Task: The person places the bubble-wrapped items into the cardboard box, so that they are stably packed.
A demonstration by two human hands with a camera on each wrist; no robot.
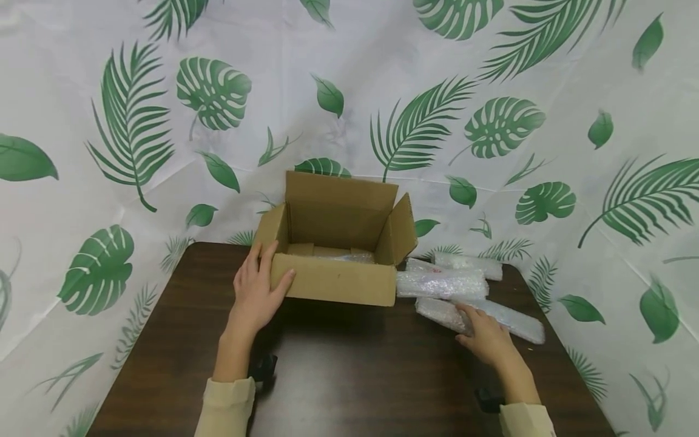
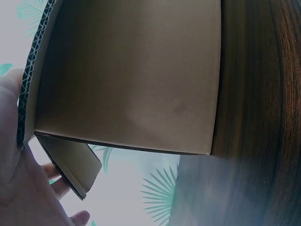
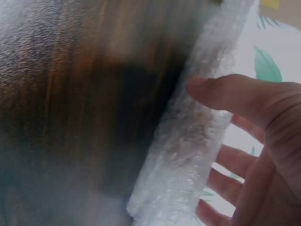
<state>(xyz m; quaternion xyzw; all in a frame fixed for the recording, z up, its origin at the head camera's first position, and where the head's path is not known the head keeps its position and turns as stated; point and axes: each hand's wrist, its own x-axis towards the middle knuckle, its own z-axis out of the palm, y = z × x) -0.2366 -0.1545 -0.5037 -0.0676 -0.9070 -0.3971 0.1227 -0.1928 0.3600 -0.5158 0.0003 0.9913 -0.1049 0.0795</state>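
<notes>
An open cardboard box stands on the table with its flaps spread, and some clear bubble wrap shows inside it. My left hand grips the box's front left corner, thumb over the front flap and fingers along the left side flap. To the right of the box, my right hand holds a bubble-wrapped package; in the right wrist view the thumb lies across the package with the fingers behind it. What the wrap encloses cannot be made out.
Beside the box lie several more bubble-wrapped packages, one white package touching its right side, another package farther back and a long package near the right edge. The dark wooden table meets a leaf-patterned sheet behind.
</notes>
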